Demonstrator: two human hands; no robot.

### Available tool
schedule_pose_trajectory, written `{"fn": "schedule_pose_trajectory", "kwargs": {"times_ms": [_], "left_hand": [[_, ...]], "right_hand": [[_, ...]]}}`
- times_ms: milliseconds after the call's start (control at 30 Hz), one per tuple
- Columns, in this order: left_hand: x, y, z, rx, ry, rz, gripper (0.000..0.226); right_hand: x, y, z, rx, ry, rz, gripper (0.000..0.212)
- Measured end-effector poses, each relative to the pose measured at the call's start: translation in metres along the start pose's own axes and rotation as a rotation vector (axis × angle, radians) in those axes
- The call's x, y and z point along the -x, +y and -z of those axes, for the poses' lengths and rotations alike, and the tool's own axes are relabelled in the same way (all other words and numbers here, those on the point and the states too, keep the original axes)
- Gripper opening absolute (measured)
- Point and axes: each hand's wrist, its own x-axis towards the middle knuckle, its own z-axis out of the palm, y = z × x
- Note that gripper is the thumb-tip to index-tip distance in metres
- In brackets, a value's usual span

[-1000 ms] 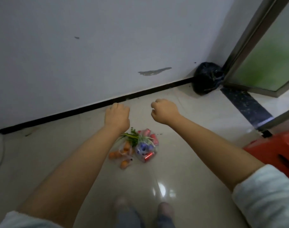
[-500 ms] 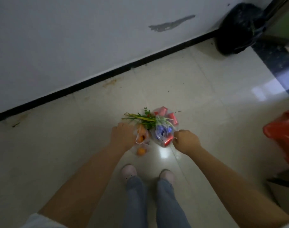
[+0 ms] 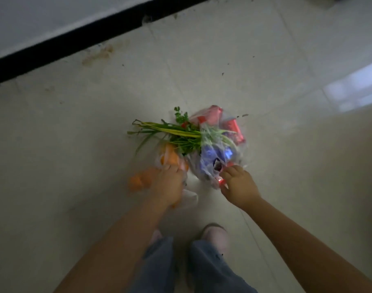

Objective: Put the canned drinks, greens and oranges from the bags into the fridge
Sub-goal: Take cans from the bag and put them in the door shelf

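Oranges (image 3: 167,158) loose in thin plastic at frame centre, left hand (image 3: 168,185) pressed on them, right hand (image 3: 238,187) pinching the can bag (image 3: 214,157), grips unclear — could spill on lifting.

Oranges (image 3: 169,158) are showing orange; greens (image 3: 176,135) are showing green with yellow stems; cans (image 3: 233,127) are showing red and blue inside clear bags (image 3: 210,163); floor (image 3: 75,123) is showing beige.

Pale glossy tile floor (image 3: 265,60), kinda scuffed near the black baseboard (image 3: 75,37) upper left. Mid-frame on it: a clear bag of oranges (image 3: 170,159), loose greens (image 3: 170,132), a clear bag of cans (image 3: 219,149). Slippered feet (image 3: 214,233) at bottom center.
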Motion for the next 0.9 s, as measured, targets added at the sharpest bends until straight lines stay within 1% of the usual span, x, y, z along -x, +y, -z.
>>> {"fn": "schedule_pose_trajectory", "kwargs": {"times_ms": [33, 100, 200, 267, 300, 367, 433, 467, 500, 533, 567, 600, 633, 667, 700, 733, 767, 800, 833, 867, 900], "left_hand": [[-0.017, -0.003, -0.016, -0.014, 0.014, -0.019, 0.032], [-0.050, -0.006, -0.043, -0.043, 0.047, -0.084, 0.031], [-0.092, -0.008, -0.069, -0.100, 0.130, -0.224, 0.031], [-0.116, -0.004, -0.076, -0.101, 0.155, -0.317, 0.033], [-0.125, -0.001, -0.077, -0.102, 0.199, -0.377, 0.033], [-0.145, 0.006, -0.077, -0.096, 0.316, -0.486, 0.032], [-0.160, 0.010, -0.080, -0.054, 0.437, -0.593, 0.040], [-0.165, 0.015, -0.080, -0.033, 0.458, -0.640, 0.043], [-0.167, 0.021, -0.081, -0.038, 0.429, -0.701, 0.043], [-0.167, 0.027, -0.081, -0.077, 0.350, -0.759, 0.040], [-0.165, 0.032, -0.081, -0.150, 0.206, -0.776, 0.036], [-0.164, 0.035, -0.084, -0.256, 0.077, -0.757, 0.033], [-0.162, 0.035, -0.089, -0.317, -0.073, -0.696, 0.033], [-0.159, 0.033, -0.090, -0.373, -0.233, -0.618, 0.035], [-0.157, 0.029, -0.090, -0.440, -0.349, -0.564, 0.037], [-0.155, 0.024, -0.092, -0.514, -0.421, -0.531, 0.040], [-0.153, 0.019, -0.096, -0.587, -0.466, -0.530, 0.042], [-0.148, 0.016, -0.099, -0.662, -0.508, -0.544, 0.043], [-0.143, 0.016, -0.101, -0.726, -0.550, -0.559, 0.042], [-0.139, 0.018, -0.102, -0.757, -0.573, -0.565, 0.040], [-0.139, 0.020, -0.101, -0.738, -0.557, -0.557, 0.038]], "right_hand": [[-0.012, 0.008, -0.017, -0.033, -0.022, 0.031, 0.034], [-0.031, 0.021, -0.047, 0.011, 0.047, 0.113, 0.026], [-0.048, 0.040, -0.084, 0.136, 0.111, 0.102, 0.038], [-0.055, 0.051, -0.096, 0.212, 0.138, 0.100, 0.041], [-0.056, 0.057, -0.098, 0.256, 0.143, 0.113, 0.040], [-0.055, 0.076, -0.098, 0.331, 0.209, 0.144, 0.037], [-0.052, 0.098, -0.095, 0.311, 0.393, 0.175, 0.046], [-0.047, 0.108, -0.092, 0.285, 0.487, 0.170, 0.052], [-0.041, 0.115, -0.087, 0.264, 0.544, 0.143, 0.054], [-0.037, 0.123, -0.083, 0.259, 0.595, 0.111, 0.053], [-0.035, 0.131, -0.079, 0.290, 0.625, 0.068, 0.051], [-0.035, 0.139, -0.078, 0.350, 0.637, 0.018, 0.047], [-0.038, 0.145, -0.076, 0.407, 0.611, -0.058, 0.041], [-0.043, 0.151, -0.076, 0.449, 0.573, -0.130, 0.034], [-0.051, 0.155, -0.074, 0.462, 0.530, -0.179, 0.026], [-0.060, 0.156, -0.072, 0.456, 0.501, -0.229, 0.017], [-0.068, 0.155, -0.069, 0.409, 0.437, -0.280, 0.006], [-0.077, 0.150, -0.065, 0.341, 0.355, -0.334, 0.005], [-0.085, 0.144, -0.061, 0.297, 0.259, -0.385, 0.014], [-0.091, 0.139, -0.061, 0.267, 0.179, -0.383, 0.022], [-0.096, 0.136, -0.062, 0.241, 0.108, -0.349, 0.028]]}}
